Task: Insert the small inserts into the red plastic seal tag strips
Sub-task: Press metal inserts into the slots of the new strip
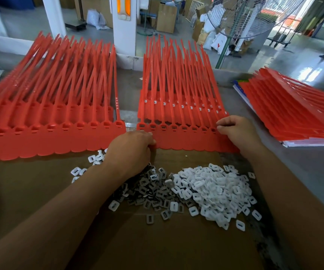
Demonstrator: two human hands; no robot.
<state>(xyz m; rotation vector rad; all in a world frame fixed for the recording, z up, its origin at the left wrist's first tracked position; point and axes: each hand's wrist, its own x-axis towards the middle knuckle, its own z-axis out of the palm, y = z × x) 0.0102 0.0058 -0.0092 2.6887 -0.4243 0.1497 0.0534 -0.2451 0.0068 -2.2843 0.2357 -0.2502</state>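
Head view: at the left of the frame a left stack of strips (50,114) lies fanned on the table (303,172). The left hand (132,149) has its grip narrow, fingers curled round the lower left edge of the middle stack of strips (180,121). Below it lie grey inserts (153,191), then white inserts (215,188) in a heap. The right hand (235,131) bunches its fingertips on the stack's right end; whether they hold an insert I cannot tell. At the far right lies a right stack of strips (293,110).
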